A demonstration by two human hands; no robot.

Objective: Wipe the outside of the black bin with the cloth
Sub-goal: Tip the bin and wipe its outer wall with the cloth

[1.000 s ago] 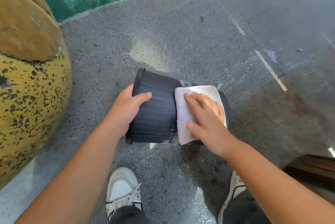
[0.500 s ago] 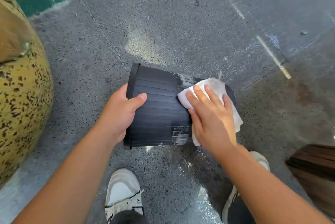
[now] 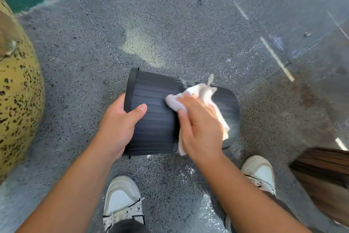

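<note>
Speckled grey floor (image 3: 170, 25). Mid-wipe: my left hand (image 3: 119, 125) grips black bin (image 3: 154, 112) rim; right hand (image 3: 200, 129) presses cloth (image 3: 200, 91) flat w/ straight fingers. Next, I reckon: rotate bin, wipe unwiped side.

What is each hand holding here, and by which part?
The left hand grips the black bin at its rim end, thumb across the ribbed side. The right hand presses the white cloth against the bin's side.
</note>
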